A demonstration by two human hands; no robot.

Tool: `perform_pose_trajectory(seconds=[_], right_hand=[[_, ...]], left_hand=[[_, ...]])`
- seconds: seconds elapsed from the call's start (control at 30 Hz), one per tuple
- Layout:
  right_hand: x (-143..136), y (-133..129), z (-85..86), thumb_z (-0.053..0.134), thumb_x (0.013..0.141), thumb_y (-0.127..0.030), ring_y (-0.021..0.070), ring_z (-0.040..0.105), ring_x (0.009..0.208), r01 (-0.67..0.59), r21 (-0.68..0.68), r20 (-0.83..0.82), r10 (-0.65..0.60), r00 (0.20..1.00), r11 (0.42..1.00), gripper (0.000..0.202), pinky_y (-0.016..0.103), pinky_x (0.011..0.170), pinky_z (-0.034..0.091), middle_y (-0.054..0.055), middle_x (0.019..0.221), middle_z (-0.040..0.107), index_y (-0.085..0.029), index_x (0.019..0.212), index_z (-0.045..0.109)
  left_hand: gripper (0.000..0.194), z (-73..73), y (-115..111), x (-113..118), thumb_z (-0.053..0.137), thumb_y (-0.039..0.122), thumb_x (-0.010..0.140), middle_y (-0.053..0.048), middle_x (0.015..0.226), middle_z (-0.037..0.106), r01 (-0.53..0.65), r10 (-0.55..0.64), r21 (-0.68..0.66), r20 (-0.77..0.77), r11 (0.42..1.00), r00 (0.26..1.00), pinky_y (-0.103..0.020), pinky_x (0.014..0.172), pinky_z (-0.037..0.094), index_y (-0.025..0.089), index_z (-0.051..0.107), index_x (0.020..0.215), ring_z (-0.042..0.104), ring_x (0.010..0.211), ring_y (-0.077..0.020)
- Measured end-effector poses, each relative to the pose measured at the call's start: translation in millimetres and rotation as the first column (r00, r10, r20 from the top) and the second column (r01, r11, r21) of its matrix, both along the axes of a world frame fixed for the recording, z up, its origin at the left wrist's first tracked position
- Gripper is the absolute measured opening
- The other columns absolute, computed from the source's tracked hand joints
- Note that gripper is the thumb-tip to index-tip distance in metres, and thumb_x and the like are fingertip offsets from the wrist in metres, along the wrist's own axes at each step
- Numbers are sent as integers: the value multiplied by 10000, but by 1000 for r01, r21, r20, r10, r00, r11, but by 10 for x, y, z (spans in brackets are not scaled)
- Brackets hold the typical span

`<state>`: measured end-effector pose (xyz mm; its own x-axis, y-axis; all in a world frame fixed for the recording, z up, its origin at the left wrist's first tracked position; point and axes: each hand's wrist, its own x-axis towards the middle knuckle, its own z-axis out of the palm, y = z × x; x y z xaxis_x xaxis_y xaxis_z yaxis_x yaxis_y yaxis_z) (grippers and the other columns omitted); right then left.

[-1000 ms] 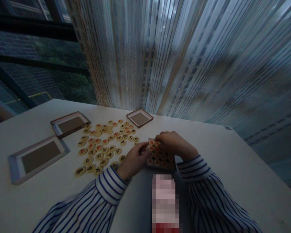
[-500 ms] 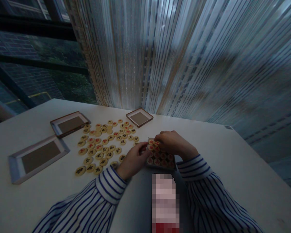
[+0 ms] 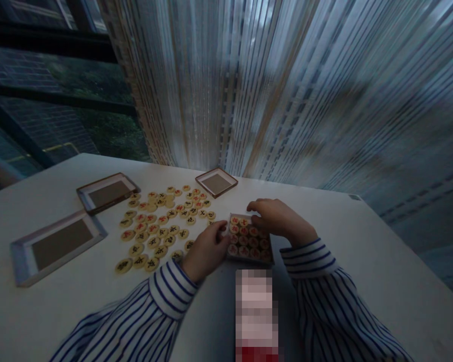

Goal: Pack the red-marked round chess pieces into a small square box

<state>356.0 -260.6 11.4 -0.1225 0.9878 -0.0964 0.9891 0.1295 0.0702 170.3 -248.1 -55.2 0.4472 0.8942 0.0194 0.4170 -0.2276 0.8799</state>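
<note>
A small square box point(image 3: 268, 260) stands in front of me, filled with rows of round xiangqi pieces point(image 3: 243, 240) marked in red characters. My left hand point(image 3: 206, 252) is closed at the box's left side, thumb and fingers against its edge. Over the far right part of the box hovers my right hand point(image 3: 281, 219), open, with thumb and index finger apart and nothing visible between them. It hides some of the pieces below. Many loose xiangqi pieces point(image 3: 162, 219), with red or black characters, lie spread to the left of my left hand.
Two shallow open trays, a brown-rimmed one point(image 3: 83, 197) and a pale one point(image 3: 20, 259), lie at the left of the white table point(image 3: 347, 251). Another brown-rimmed tray point(image 3: 232, 187) lies at the far edge, before a striped curtain point(image 3: 196, 100).
My right hand has lifted off the pieces and moved slightly right, its fingers parting. My left thumb has drawn back from over the pieces to the box's edge.
</note>
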Motion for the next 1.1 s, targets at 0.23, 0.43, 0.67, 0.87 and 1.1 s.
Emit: perform_pose_trajectory(seconds=[0.23, 0.43, 0.67, 0.87, 1.1], right_hand=[[33, 27, -48, 415, 781, -194, 226, 615, 895, 42, -46, 53, -39, 998, 998, 313, 301, 715, 426, 104, 976, 676, -187, 984, 654], [9, 34, -60, 400, 799, -181, 224, 626, 851, 51, -48, 76, -48, 996, 998, 300, 293, 672, 430, 107, 924, 684, -185, 934, 668], [12, 45, -77, 409, 804, -174, 226, 625, 861, 41, -35, 82, -38, 996, 999, 288, 295, 678, 432, 103, 936, 681, -190, 937, 664], [-1, 44, -70, 408, 813, -173, 219, 624, 849, 23, -40, 95, -19, 995, 999, 278, 283, 675, 427, 111, 926, 681, -176, 925, 662], [-28, 36, -59, 368, 845, -207, 222, 623, 843, 37, -21, 99, -35, 994, 999, 294, 293, 666, 422, 115, 930, 677, -162, 904, 652]], left_hand=[[381, -6, -43, -6, 476, 186, 770, -85, 944, 655, 41, -20, 141, -151, 989, 988, -278, 724, 479, 129, 549, 1140, 611, 800, -170], [407, 6, -37, -15, 468, 181, 775, -109, 990, 648, 57, -36, 131, -157, 990, 987, -311, 790, 476, 109, 526, 1171, 604, 883, -191], [401, 21, -46, -18, 457, 187, 784, -110, 1004, 648, 61, -34, 145, -181, 987, 983, -313, 796, 477, 120, 527, 1174, 612, 886, -196], [399, 5, -43, -16, 451, 178, 786, -115, 1004, 646, 63, -43, 132, -149, 989, 988, -322, 805, 470, 116, 531, 1173, 605, 897, -201], [408, -10, -39, -16, 463, 170, 767, -122, 982, 644, 63, -41, 146, -151, 987, 988, -336, 773, 477, 97, 532, 1163, 603, 850, -201]])
